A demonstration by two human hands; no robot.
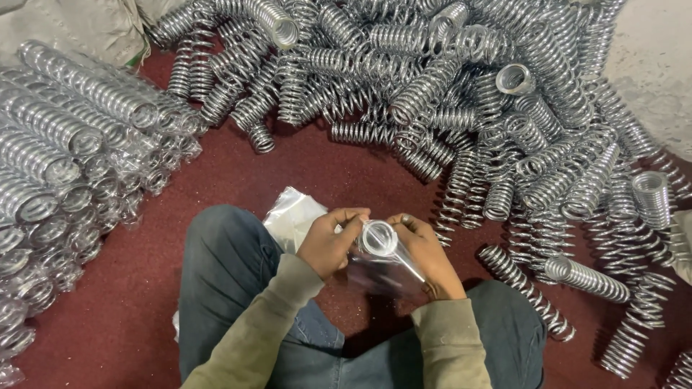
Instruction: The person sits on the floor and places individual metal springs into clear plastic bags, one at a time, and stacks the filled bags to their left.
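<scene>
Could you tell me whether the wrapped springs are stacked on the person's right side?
No, the wrapped springs are stacked on the person's left, while the loose bare springs lie ahead and to the right.

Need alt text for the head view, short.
Seated on a dark red floor, a person's left hand and right hand hold a metal coil spring in a clear plastic bag. Loose springs are heaped ahead, bagged springs stacked left.

Bare red floor (317, 169) ahead, loose springs (461, 94) beyond, bagged springs (65, 144) left

A loose heap of bare steel springs (461, 101) sprawls ahead of me on the dark red floor (317, 166). Bagged springs (65, 151) lie stacked at my left.
</scene>
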